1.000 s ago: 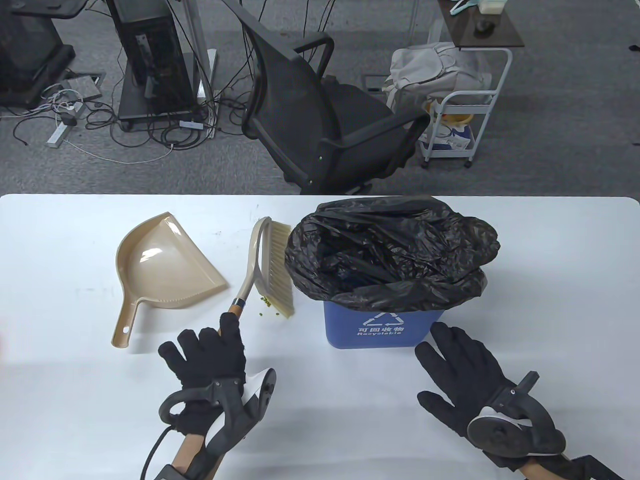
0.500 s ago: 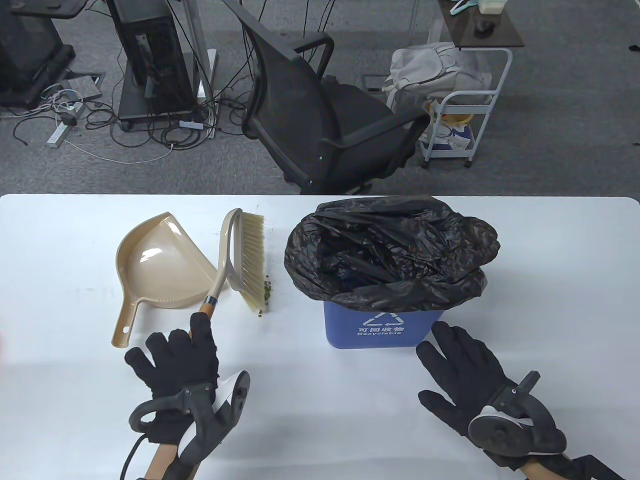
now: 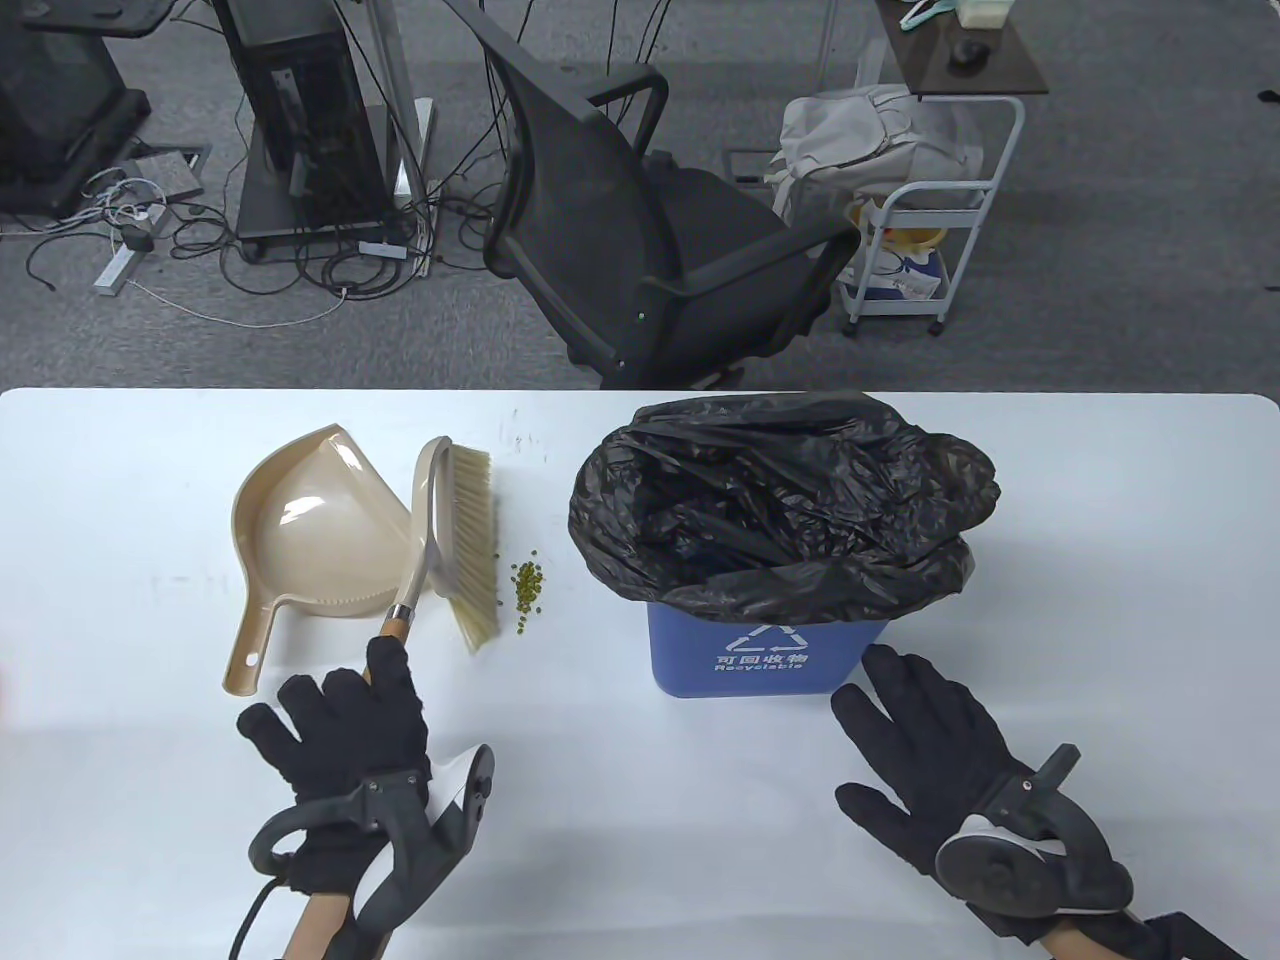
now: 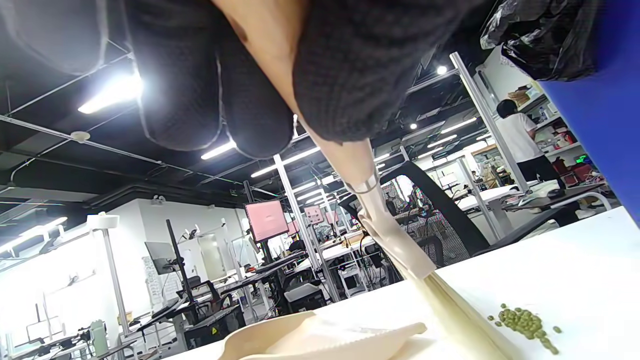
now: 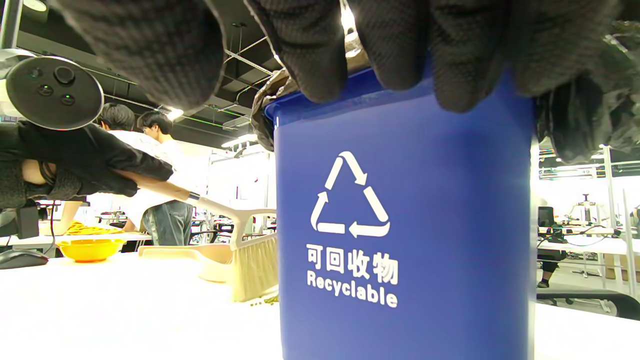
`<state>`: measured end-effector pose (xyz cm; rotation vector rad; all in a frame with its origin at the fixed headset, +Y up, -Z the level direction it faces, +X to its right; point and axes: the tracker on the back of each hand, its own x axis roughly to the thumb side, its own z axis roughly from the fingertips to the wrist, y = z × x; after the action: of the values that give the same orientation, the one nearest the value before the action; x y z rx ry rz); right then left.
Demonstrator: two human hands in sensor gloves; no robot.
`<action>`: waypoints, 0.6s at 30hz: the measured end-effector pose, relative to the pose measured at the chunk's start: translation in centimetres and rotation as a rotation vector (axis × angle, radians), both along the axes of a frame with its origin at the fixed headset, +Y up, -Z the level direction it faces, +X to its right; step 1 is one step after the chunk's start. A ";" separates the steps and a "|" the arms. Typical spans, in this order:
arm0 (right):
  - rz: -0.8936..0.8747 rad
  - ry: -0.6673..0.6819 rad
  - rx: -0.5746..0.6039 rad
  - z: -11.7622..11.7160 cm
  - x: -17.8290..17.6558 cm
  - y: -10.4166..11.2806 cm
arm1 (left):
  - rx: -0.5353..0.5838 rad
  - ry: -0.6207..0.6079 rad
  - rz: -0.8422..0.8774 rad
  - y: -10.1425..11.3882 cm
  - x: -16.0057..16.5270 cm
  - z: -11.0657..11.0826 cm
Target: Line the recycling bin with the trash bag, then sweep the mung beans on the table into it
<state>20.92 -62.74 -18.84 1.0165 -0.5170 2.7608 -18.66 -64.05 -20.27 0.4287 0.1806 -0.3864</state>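
Note:
A blue recycling bin (image 3: 760,655) stands on the white table (image 3: 640,800), lined with a black trash bag (image 3: 780,510) folded over its rim. My left hand (image 3: 345,720) grips the wooden handle of a beige brush (image 3: 460,540); its bristles rest on the table beside the beige dustpan (image 3: 320,530). A small heap of green mung beans (image 3: 528,585) lies just right of the bristles, also seen as mung beans (image 4: 525,322) in the left wrist view. My right hand (image 3: 925,735) lies flat, fingers straight, fingertips at the bin's (image 5: 405,225) front wall.
Beyond the table's far edge stand a black office chair (image 3: 640,230) and a white cart (image 3: 930,230). In the right wrist view a yellow bowl (image 5: 90,248) sits far left, with people behind it.
My left hand has drawn the brush leftward, away from the bin and up against the dustpan. The mung beans now lie uncovered right of the bristles. The right hand has not moved.

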 end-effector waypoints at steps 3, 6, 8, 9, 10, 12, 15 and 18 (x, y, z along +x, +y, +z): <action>0.000 0.002 0.001 0.0 0.0 0.0 | 0.000 -0.009 0.000 0.2 0.7 -0.3; 0.001 0.004 0.001 0.1 0.0 -0.1 | -0.003 -0.014 0.001 0.3 1.3 -0.7; 0.001 0.005 0.002 0.1 0.0 -0.1 | -0.007 -0.013 -0.004 0.3 1.7 -1.0; 0.001 0.005 0.002 0.1 0.0 -0.1 | -0.007 -0.012 -0.007 0.4 1.9 -1.2; 0.001 0.005 0.002 0.1 0.0 -0.1 | -0.008 -0.011 -0.008 0.4 2.0 -1.4; 0.000 0.006 0.001 0.1 -0.1 -0.1 | -0.005 -0.009 -0.005 0.6 2.2 -1.5; -0.001 0.006 0.003 0.1 0.0 -0.1 | 0.012 -0.010 0.008 1.0 2.1 -1.5; -0.002 0.006 0.002 0.1 0.0 -0.1 | 0.039 -0.017 0.029 1.6 1.9 -1.1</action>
<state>20.90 -62.87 -18.71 1.0234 -0.5202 2.7556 -16.73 -62.44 -21.41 0.4672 0.1776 -0.3511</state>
